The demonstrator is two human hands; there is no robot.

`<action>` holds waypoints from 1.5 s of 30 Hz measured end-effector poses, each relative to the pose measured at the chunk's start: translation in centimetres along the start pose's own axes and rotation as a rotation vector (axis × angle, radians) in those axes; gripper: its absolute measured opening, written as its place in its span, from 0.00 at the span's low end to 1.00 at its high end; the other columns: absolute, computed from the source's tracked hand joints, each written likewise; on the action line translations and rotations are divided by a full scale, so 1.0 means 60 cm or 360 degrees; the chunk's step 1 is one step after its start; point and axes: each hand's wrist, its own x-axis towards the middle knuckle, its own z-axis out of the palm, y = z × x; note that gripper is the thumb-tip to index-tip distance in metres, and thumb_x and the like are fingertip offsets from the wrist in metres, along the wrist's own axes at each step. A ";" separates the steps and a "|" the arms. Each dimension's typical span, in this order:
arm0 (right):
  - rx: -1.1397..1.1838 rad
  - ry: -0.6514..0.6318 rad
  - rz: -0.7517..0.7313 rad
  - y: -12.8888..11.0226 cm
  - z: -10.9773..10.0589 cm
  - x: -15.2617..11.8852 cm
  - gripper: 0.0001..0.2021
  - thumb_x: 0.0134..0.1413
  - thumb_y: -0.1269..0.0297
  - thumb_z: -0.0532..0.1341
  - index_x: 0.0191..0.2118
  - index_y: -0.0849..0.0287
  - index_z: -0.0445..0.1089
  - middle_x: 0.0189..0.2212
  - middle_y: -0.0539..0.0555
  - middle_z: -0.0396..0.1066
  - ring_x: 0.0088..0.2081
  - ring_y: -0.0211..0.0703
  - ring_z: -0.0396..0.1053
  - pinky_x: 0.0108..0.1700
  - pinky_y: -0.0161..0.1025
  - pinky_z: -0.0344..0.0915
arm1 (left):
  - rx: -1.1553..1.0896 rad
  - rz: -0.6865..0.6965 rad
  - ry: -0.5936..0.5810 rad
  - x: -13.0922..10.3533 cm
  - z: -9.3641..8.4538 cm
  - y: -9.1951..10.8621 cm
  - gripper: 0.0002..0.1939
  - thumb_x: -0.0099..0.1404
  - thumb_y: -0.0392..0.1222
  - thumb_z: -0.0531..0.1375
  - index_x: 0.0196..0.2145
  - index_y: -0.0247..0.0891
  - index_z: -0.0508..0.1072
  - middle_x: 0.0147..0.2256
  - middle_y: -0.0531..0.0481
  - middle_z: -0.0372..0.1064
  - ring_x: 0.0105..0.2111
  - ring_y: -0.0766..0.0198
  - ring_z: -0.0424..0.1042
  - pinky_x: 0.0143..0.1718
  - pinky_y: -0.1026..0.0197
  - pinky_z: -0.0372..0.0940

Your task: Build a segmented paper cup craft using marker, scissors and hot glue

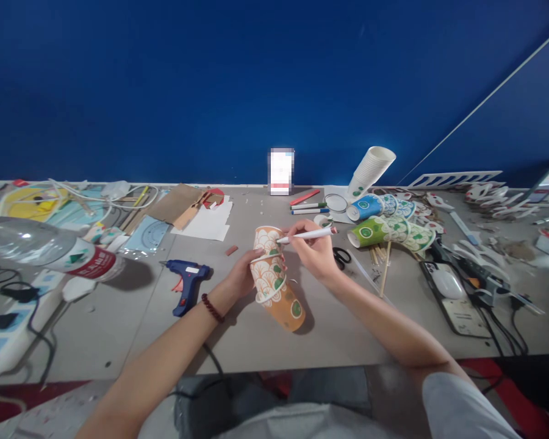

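Several orange-and-white patterned paper cups [271, 274], joined in a slanting row, lean over the grey table in the middle. My left hand [243, 274], with a dark bead bracelet at its wrist, is closed on their left side. A white marker [312, 235] with a red end lies in the closed fingers of my right hand [315, 251]. Its tip is at the side of the uppermost cup; whether it touches is too small to tell. A blue glue gun [188, 281] rests left of my left hand. Black scissors [341, 258] lie just right of my right hand.
At the left are a large water bottle [59, 250] and a power strip [21, 323]. White paper [205, 221] lies behind the glue gun. Green cups [391, 233], blue cups [379, 207], a tall white cup stack [371, 174] and a phone [455, 299] are at the right.
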 end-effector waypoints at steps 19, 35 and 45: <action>0.0049 0.0048 0.0029 0.000 -0.004 0.007 0.02 0.51 0.66 0.60 0.29 0.56 0.67 0.28 0.49 0.71 0.34 0.43 0.73 0.39 0.39 0.68 | -0.0115 0.0005 0.0078 -0.001 0.011 0.011 0.21 0.57 0.52 0.57 0.37 0.30 0.76 0.31 0.40 0.76 0.30 0.51 0.77 0.37 0.51 0.70; 0.0037 -0.0106 0.0048 -0.007 -0.001 0.006 0.01 0.51 0.66 0.61 0.30 0.56 0.69 0.29 0.49 0.71 0.36 0.43 0.73 0.39 0.38 0.68 | -0.0075 -0.0026 0.0173 -0.003 0.009 0.005 0.21 0.55 0.54 0.62 0.36 0.31 0.76 0.28 0.43 0.75 0.27 0.56 0.74 0.32 0.55 0.70; -0.0064 -0.0115 0.0141 -0.004 -0.002 0.006 0.03 0.50 0.64 0.61 0.31 0.57 0.71 0.30 0.51 0.74 0.35 0.43 0.74 0.37 0.37 0.69 | -0.0071 -0.0036 0.0207 -0.002 0.012 0.006 0.21 0.53 0.54 0.64 0.34 0.31 0.76 0.28 0.43 0.75 0.26 0.58 0.74 0.31 0.58 0.69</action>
